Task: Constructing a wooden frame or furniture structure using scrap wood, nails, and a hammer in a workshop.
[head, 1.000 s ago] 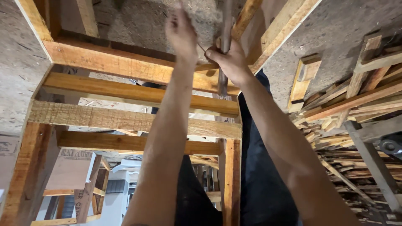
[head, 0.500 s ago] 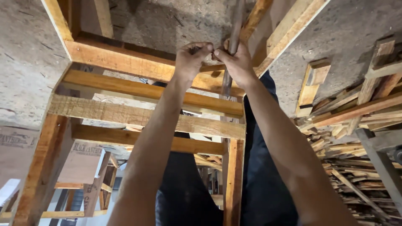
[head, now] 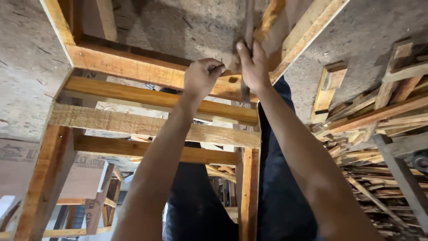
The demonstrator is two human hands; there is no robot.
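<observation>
My left hand [head: 201, 78] is closed in a pinch on a small thin nail [head: 217, 68], held just above the top rail of a raw wooden frame [head: 147, 71]. Right beside it, my right hand [head: 253, 66] is wrapped around a dark upright handle [head: 248, 18] that runs up out of view and down behind the rail. The two hands are close together but do not touch. What is at the end of the handle is hidden. Both forearms reach up from the bottom of the head view.
The frame has several parallel cross rails [head: 151, 127] and an upright post [head: 249, 192]. A heap of loose wooden slats and offcuts [head: 374, 134] lies at the right on rough concrete [head: 26, 67]. A cardboard box [head: 82, 178] stands at the lower left.
My left hand came down from an open raised pose to the right hand, then shifted a little left, pinching the nail. My right hand stays on the handle.
</observation>
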